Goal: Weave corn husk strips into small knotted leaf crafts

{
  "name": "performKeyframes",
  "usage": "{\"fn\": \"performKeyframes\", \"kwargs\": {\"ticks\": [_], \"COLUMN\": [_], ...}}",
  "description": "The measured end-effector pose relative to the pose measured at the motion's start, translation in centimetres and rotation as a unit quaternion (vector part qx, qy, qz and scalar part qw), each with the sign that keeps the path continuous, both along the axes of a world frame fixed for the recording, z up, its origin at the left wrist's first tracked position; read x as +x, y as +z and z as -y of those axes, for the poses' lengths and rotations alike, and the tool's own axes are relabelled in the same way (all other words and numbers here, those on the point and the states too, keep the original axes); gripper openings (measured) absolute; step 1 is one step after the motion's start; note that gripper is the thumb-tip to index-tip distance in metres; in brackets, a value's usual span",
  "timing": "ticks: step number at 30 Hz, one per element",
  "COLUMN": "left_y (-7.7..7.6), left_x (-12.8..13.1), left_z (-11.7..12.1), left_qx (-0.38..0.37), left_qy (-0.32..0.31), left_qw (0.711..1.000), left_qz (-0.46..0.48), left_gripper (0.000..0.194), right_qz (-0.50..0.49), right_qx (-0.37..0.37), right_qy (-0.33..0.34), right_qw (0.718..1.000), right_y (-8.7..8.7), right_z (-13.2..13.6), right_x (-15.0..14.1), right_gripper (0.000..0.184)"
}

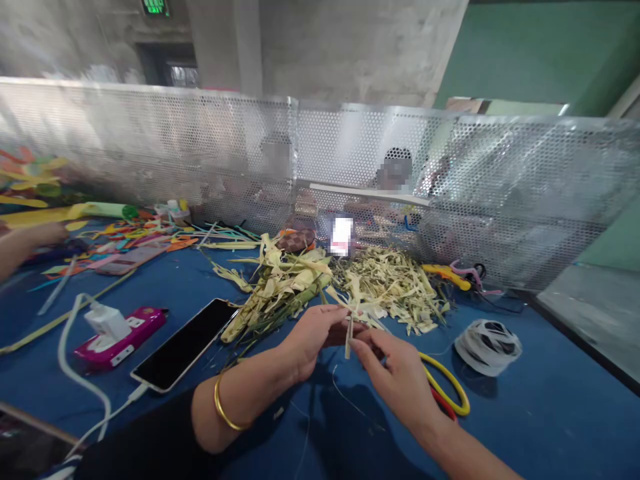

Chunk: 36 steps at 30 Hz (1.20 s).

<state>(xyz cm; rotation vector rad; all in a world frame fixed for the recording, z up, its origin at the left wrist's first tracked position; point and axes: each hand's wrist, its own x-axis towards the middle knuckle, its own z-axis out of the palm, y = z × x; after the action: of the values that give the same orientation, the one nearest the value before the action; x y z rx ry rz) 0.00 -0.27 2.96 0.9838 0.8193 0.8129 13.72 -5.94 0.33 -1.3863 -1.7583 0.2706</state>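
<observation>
Pale dried husk strips (349,341), tied or bunched into a small flower-like piece, stand between my two hands in the middle of the table. My left hand (313,333) pinches this piece near its middle from the left. From the right, my right hand (393,363) closes its thumb and fingers at the lower stem. Just beyond lie a bundle of whole corn husks (285,283) and a heap of husk scraps (400,283). Thin clear thread (345,393) curls on the table under my hands. Partly behind my right wrist is a looped yellow-and-red handle (463,400).
A white-wrapped spool (487,348) sits at right. Left are a black-screened phone (185,343) on a white cable and a magenta power strip (145,327). A perforated metal screen (345,147) closes the back. A co-worker's hand (37,237) reaches in near colourful strips (120,230).
</observation>
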Motion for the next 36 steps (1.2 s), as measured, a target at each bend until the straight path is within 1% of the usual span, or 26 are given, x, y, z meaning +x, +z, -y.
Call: {"fn": "performKeyframes", "kwargs": {"ticks": [2,3,5,7,10,13,15,17,19,20,21,23,24,25,27,29,30,32,34,36], "left_y": [0.0,-0.1,-0.3,-0.6,-1.2,-1.8,-2.0,-1.8,-1.3,-1.1,-0.9,-0.7,-0.8,-0.9,-1.2,-1.5,-1.6,-1.6,-1.5,-1.3], "left_x": [0.4,0.6,1.0,1.5,1.9,1.9,1.6,1.2,0.8,0.7,0.6,0.5,0.6,0.6,0.6,0.6,0.6,0.6,0.6,0.6], "left_z": [0.0,0.1,0.1,0.2,0.3,0.1,-0.2,-0.5,-0.6,-0.6,-0.5,-0.3,-0.2,-0.2,-0.2,-0.4,-0.4,-0.4,-0.3,-0.2], "left_qx": [0.012,0.020,0.032,0.030,0.004,-0.022,-0.034,-0.049,-0.071,-0.082,-0.092,-0.106,-0.108,-0.107,-0.091,-0.066,-0.055,-0.033,-0.018,-0.015], "left_qy": [0.001,-0.001,-0.001,0.019,0.060,0.055,0.042,0.032,0.021,0.010,-0.004,-0.032,-0.044,-0.053,-0.066,-0.072,-0.072,-0.068,-0.056,-0.035], "left_qw": [1.000,1.000,0.999,0.999,0.998,0.998,0.998,0.998,0.997,0.995,0.994,0.990,0.990,0.990,0.992,0.994,0.996,0.997,0.998,0.998], "left_qz": [0.011,0.014,0.014,0.013,0.005,-0.015,-0.009,0.010,0.037,0.053,0.067,0.083,0.083,0.078,0.060,0.038,0.024,-0.007,-0.033,-0.046], "left_gripper": [0.020,0.020,0.022,0.024,0.028,0.032,0.031,0.029,0.026,0.023,0.019,0.012,0.012,0.013,0.013,0.018,0.022,0.029,0.034,0.036], "right_qz": [-0.055,-0.083,-0.118,-0.111,-0.051,0.026,0.055,0.033,-0.020,-0.039,-0.055,-0.087,-0.105,-0.124,-0.148,-0.137,-0.116,-0.051,0.027,0.096], "right_qx": [-0.054,-0.068,-0.073,-0.052,-0.005,0.023,0.048,0.085,0.101,0.089,0.062,-0.010,-0.043,-0.066,-0.087,-0.068,-0.044,0.028,0.097,0.132], "right_qy": [0.000,0.003,0.013,0.021,0.024,0.030,0.035,0.004,-0.045,-0.039,-0.011,0.074,0.108,0.126,0.127,0.103,0.090,0.071,0.063,0.056], "right_qw": [0.997,0.994,0.990,0.992,0.998,0.999,0.997,0.996,0.994,0.995,0.996,0.993,0.988,0.982,0.977,0.983,0.988,0.996,0.993,0.985], "right_y": [-0.6,-0.9,-1.3,-1.5,-1.9,-2.1,-1.9,-1.6,-1.3,-1.2,-1.2,-1.2,-1.3,-1.4,-1.5,-1.7,-1.8,-1.9,-2.1,-2.1], "right_z": [-0.7,-1.0,-1.3,-1.2,-0.4,0.2,0.3,-0.1,-0.9,-1.3,-1.7,-2.3,-2.5,-2.5,-2.3,-2.0,-1.9,-1.8,-1.7,-1.7], "right_x": [-0.3,-0.4,-0.3,-0.2,-0.2,0.2,0.9,1.9,2.9,3.3,3.5,3.5,3.4,3.1,2.7,2.5,2.6,2.8,3.1,3.2], "right_gripper": [0.032,0.033,0.035,0.034,0.031,0.029,0.027,0.021,0.016,0.019,0.022,0.023,0.022,0.022,0.023,0.022,0.020,0.016,0.016,0.016]}}
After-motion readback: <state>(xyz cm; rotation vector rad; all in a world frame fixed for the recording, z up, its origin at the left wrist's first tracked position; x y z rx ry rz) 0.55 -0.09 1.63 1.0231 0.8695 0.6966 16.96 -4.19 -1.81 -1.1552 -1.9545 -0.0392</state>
